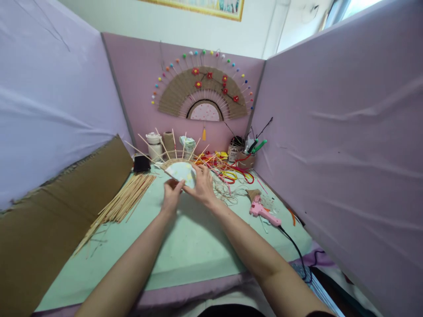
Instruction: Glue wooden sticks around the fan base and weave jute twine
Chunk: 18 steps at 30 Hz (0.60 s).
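Note:
Between my hands is a small handmade fan [181,171], with a pale, patterned half-round base and thin wooden sticks spreading upward. Woven twine runs along the base's curved edge. My left hand [172,193] pinches the lower edge of the base near its middle. On the right side, my right hand [202,185] grips the same base, thumb low and fingers over its edge. The fan is tilted above the green tabletop [185,246]; its back is hidden.
Loose wooden sticks [127,198] lie left beside a cardboard sheet [82,193]. A pink glue gun [264,212] with a black cable rests right. Tangled cords [231,174], jars [154,145] and a tool holder [246,159] stand behind. A large decorated fan [205,88] hangs on the back panel.

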### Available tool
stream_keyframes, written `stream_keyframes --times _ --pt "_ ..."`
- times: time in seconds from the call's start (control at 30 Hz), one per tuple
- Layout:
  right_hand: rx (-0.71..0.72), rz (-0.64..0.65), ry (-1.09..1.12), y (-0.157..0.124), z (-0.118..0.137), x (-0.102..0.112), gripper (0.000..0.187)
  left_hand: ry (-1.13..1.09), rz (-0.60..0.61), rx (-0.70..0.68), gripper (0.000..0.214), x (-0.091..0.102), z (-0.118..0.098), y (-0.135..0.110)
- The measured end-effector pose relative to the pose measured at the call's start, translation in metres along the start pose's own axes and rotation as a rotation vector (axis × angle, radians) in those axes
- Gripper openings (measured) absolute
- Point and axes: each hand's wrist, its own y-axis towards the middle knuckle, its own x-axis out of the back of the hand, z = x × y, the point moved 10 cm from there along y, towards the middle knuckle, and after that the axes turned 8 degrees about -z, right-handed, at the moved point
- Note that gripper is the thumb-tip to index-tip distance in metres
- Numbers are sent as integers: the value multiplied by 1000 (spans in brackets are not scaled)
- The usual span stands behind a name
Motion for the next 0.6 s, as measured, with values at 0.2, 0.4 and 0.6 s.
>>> stream_keyframes --times 0.2,0.4,0.6 --pt "86 102 190 -7 12 3 76 -319 108 364 19 -17 25 -5" --pt "-88 -47 318 22 -57 46 30 -300 -110 379 22 32 16 21" --pt "-270 44 237 29 -113 28 35 -278 -64 346 22 29 7 20"
